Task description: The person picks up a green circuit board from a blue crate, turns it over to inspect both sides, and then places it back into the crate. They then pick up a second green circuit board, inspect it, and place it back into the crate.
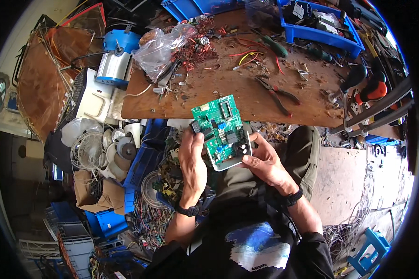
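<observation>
A green circuit board point(217, 113) is held up in front of my lap, near the edge of the wooden workbench point(172, 104). Chips, blue parts and black blocks are mounted on it, and a pale plate shows along its lower end. My left hand point(192, 160) grips the board's left side, its thumb beside a black block and its other fingers mostly hidden. On the lower right corner, my right hand point(268, 163) has its thumb on the edge and its fingers around the side. Each wrist wears a black band.
Pliers point(278, 95) and a green-handled screwdriver point(275, 47) lie on the bench. Copper wire scraps point(195, 51) and a plastic bag point(158, 51) sit at its back left. A blue crate point(290, 33) stands back right. Fan parts point(91, 151) and tangled wires point(153, 221) fill the left.
</observation>
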Tool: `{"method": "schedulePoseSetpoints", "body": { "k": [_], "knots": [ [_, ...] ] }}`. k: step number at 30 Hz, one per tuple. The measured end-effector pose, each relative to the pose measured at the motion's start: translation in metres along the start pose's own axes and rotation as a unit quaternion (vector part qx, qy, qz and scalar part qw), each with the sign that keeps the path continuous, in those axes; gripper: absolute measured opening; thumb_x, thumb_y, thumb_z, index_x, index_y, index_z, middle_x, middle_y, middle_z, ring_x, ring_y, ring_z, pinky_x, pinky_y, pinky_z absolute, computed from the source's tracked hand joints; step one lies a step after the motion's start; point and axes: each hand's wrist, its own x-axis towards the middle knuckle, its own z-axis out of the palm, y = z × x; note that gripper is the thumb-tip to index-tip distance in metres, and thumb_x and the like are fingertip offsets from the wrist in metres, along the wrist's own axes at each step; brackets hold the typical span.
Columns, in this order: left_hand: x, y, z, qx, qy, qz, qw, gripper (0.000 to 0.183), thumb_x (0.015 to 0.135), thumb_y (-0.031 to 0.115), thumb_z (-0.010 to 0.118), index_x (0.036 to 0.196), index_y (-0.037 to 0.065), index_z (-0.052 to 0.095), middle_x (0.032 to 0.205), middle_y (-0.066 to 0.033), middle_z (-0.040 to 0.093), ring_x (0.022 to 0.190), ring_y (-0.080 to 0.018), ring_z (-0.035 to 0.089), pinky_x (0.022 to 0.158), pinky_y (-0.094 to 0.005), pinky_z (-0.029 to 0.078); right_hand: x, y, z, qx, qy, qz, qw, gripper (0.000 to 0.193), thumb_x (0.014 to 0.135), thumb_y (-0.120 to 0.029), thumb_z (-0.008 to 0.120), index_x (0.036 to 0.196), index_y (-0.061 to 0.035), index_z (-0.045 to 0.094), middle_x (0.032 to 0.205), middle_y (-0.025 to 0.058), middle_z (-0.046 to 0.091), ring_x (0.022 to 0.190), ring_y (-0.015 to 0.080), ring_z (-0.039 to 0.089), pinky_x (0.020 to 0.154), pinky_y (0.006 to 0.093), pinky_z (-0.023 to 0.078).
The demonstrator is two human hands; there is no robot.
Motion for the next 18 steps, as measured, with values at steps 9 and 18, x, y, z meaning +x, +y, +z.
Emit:
{"method": "schedulePoseSetpoints", "body": {
  "k": [9, 18],
  "knots": [
    [-0.002, 0.002, 0.002, -0.084, -0.006, -0.033, 0.996, 0.036, 0.103, 0.015, 0.060, 0.135, -0.001, 0.055, 0.124, -0.0057, 0.066, 0.109, -0.0112, 0.062, 0.095, -0.0260, 0.048, 0.000, 0.000, 0.000, -0.042, 0.020, -0.009, 0.999, 0.038, 0.099, -0.004, 0.065, 0.131, -0.0056, 0.044, 0.113, 0.0118, 0.070, 0.106, 0.0171, 0.066, 0.099, 0.0347, 0.053],
    [-0.003, 0.003, -0.001, -0.106, -0.070, -0.029, 0.991, 0.039, 0.103, 0.012, 0.058, 0.139, -0.002, 0.052, 0.127, -0.0073, 0.065, 0.114, -0.0126, 0.062, 0.098, -0.0270, 0.049, -0.002, 0.000, -0.008, -0.055, 0.023, -0.012, 0.998, 0.041, 0.098, -0.007, 0.068, 0.132, -0.0066, 0.044, 0.110, 0.0091, 0.071, 0.102, 0.0137, 0.065, 0.094, 0.0302, 0.052]
  ]
}}
